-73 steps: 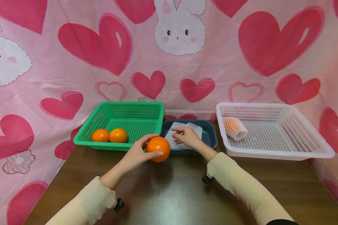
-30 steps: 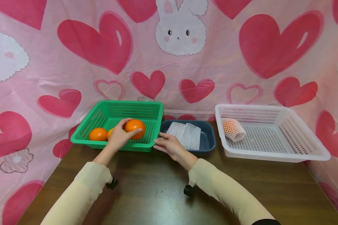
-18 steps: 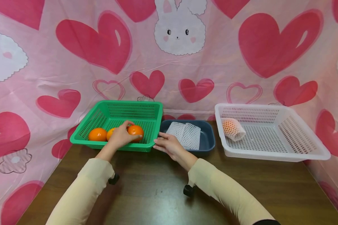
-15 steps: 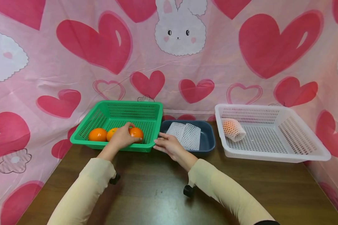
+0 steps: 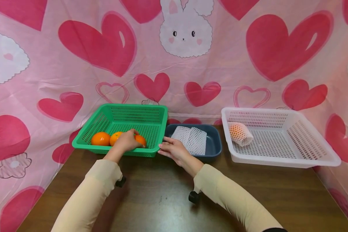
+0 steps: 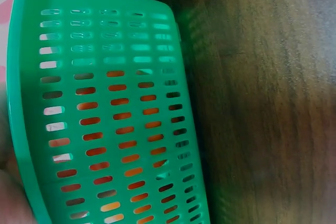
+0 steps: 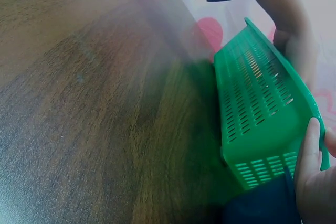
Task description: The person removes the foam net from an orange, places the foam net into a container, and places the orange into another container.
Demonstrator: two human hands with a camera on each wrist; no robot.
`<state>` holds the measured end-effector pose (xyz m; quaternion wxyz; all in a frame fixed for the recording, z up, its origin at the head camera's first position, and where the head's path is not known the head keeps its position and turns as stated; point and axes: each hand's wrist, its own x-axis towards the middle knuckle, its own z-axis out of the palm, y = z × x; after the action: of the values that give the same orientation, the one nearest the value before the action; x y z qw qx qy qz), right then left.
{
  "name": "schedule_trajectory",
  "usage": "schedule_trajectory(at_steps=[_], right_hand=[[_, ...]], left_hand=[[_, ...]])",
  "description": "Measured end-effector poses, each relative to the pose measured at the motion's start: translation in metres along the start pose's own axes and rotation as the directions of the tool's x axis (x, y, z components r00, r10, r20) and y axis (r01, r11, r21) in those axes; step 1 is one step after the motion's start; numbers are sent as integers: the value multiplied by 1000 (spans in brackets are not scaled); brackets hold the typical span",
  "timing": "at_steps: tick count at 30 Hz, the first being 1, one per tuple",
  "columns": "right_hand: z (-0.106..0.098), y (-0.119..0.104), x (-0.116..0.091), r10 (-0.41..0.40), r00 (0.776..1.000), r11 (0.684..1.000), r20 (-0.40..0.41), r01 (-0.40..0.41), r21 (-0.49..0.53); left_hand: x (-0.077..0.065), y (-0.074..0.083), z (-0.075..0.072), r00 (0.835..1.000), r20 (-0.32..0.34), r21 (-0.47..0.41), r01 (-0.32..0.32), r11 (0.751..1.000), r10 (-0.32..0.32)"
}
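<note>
In the head view, my left hand (image 5: 126, 140) reaches into the front of the green basket (image 5: 163, 124) and holds an orange (image 5: 140, 140) low, near the front wall. The hand partly covers that orange. Two more oranges sit to its left: a middle orange (image 5: 115, 138) and a far-left orange (image 5: 101, 139). Through the slots in the left wrist view, patches of orange show behind the green wall. My right hand (image 5: 174, 150) grips the basket's front right corner; in the right wrist view, its fingers (image 7: 311, 145) lie on the rim.
Between the baskets stands a dark blue tray (image 5: 213, 145) with white foam net sleeves (image 5: 196, 140). On the right, a white basket (image 5: 278, 160) contains a net-wrapped orange (image 5: 240, 134). A patterned cloth (image 5: 185, 83) hangs behind the wooden table (image 5: 150, 193).
My left hand carried the orange from in front of the tray leftward into the green basket and lowered it. My right hand moved from over the net sleeves to the basket corner.
</note>
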<state>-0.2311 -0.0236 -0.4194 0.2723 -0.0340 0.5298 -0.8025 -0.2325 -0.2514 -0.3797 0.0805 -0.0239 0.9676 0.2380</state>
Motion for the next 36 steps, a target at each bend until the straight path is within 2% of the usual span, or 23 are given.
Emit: schedule_trajectory(at_steps=[14, 18, 27, 36], right_hand=[[1, -1, -1, 3, 1000, 1000, 8, -3, 1], [0, 0, -1, -2, 1000, 1000, 9, 2, -7], [-1, -2, -1, 16, 1000, 1000, -11, -16, -4], [-5, -12, -7, 59, 996, 998, 60, -57, -28]], left_hand=[[3, 5, -2, 999, 23, 80, -26, 996, 24], [3, 4, -2, 999, 29, 79, -40, 996, 38], [1, 3, -1, 1000, 24, 31, -12, 999, 11], [3, 6, -4, 1000, 25, 36, -3, 999, 2]])
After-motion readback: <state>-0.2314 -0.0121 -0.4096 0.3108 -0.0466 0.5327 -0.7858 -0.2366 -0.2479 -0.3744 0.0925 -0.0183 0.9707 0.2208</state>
